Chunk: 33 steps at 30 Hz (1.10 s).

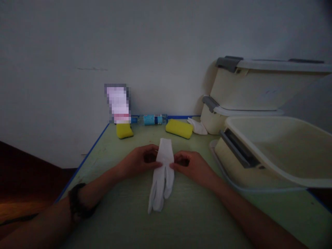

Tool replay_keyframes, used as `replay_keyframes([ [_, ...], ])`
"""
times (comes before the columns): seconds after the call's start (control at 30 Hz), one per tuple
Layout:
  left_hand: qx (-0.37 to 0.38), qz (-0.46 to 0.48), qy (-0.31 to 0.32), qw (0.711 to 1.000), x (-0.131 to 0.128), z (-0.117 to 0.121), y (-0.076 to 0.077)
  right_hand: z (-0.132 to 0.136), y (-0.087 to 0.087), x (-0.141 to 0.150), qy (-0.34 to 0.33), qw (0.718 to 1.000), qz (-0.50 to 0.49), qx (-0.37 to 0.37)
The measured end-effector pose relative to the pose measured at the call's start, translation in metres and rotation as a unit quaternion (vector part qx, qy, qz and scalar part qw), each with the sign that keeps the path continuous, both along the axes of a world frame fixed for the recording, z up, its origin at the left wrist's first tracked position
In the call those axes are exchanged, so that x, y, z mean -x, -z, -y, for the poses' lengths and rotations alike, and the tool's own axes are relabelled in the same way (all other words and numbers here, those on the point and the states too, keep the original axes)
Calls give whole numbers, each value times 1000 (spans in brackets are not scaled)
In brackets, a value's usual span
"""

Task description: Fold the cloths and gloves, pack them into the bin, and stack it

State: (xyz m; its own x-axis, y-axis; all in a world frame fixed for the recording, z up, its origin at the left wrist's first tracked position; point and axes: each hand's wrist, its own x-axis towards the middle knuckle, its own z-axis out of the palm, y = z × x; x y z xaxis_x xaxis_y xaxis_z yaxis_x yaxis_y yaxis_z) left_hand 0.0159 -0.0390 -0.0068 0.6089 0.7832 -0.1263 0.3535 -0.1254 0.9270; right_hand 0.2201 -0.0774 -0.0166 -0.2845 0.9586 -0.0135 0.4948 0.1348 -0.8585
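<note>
A white cloth glove [164,169] is held between my two hands above the light green table, its cuff pointing away from me and its fingers hanging toward me. My left hand [142,159] pinches the glove's left edge, thumb on top and fingers behind. On the opposite edge, my right hand [193,165] pinches it the same way. The fingertips beneath the cloth are hidden. A dark bracelet [80,200] circles my left wrist.
Along the back lie a yellow sponge [179,128], another yellow sponge [124,130], a clear bottle [153,119] on its side and a white cloth [198,126]. A blurred-out phone-like screen [118,103] stands at back left. An open cream bin [241,173] and stacked lidded bins [243,88] occupy the right.
</note>
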Motion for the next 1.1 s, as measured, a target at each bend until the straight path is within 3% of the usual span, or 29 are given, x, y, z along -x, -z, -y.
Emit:
replay_keyframes([
  [0.13, -28, -34, 43, 998, 5, -4, -1, 0, 1, 1, -16, 997, 32, -63],
  [0.3, -140, -16, 109, 984, 9, -8, -2, -4, 3, -6, -122, 981, 11, -148],
  [0.4, -167, -2, 144, 975, 9, -9, -3, -7, 3, -10, -163, 972, 11, -170],
  [0.9, -208, -2, 155, 966, 14, -10, 0, -2, -3, -9, -208, 964, 13, -165],
  [1.1, -198, -50, 141, 969, 14, -8, 0, -1, -6, -6, -208, 964, 39, -161],
])
